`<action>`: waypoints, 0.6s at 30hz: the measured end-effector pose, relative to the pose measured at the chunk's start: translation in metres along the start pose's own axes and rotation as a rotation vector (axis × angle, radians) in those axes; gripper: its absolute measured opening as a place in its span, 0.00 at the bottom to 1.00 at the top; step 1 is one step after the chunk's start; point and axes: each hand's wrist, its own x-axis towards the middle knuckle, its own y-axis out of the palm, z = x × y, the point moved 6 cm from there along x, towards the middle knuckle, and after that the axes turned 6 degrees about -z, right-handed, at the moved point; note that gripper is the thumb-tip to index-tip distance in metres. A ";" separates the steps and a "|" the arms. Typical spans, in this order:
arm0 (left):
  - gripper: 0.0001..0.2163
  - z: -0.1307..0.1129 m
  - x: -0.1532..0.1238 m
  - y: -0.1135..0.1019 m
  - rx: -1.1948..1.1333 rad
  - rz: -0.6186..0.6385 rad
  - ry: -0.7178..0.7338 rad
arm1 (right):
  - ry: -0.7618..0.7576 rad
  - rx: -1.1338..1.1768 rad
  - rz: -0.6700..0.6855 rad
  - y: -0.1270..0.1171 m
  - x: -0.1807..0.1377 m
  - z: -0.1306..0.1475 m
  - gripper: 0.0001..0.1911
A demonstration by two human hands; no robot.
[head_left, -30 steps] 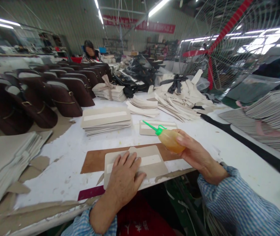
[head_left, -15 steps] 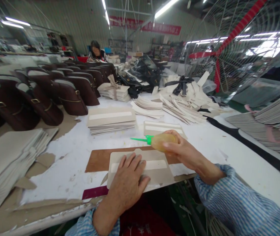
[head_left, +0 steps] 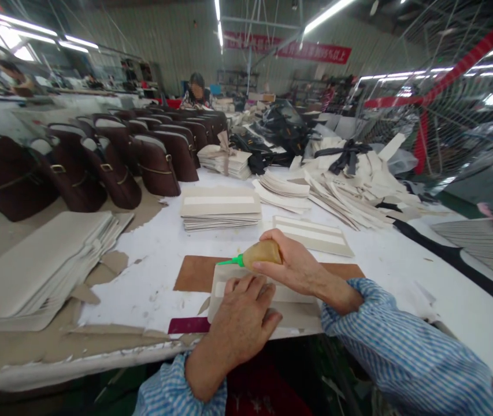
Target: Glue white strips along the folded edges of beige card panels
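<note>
My right hand [head_left: 293, 267] grips a yellowish squeeze bottle [head_left: 261, 253] with a green nozzle, tipped so the nozzle points left at the upper left edge of a beige card panel [head_left: 292, 309]. My left hand [head_left: 244, 320] lies flat on that panel, fingers spread, pressing it down. The panel rests on a brown board [head_left: 194, 273] on the white table [head_left: 159, 254].
A stack of beige panels [head_left: 221, 209] and a single panel [head_left: 313, 234] lie just beyond. Thick stacks [head_left: 38, 266] sit left, loose pieces [head_left: 350, 185] right. Brown bags [head_left: 111, 162] stand at the back left. A person sits far behind. A fan cage [head_left: 445, 104] stands right.
My right hand has swung the bottle left and down until its nozzle reaches the panel's left edge. My left hand stays flat on the panel. The view has shifted leftward.
</note>
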 end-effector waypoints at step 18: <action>0.18 0.002 -0.001 0.004 0.056 -0.004 0.000 | -0.204 -0.254 0.036 0.008 0.019 0.022 0.16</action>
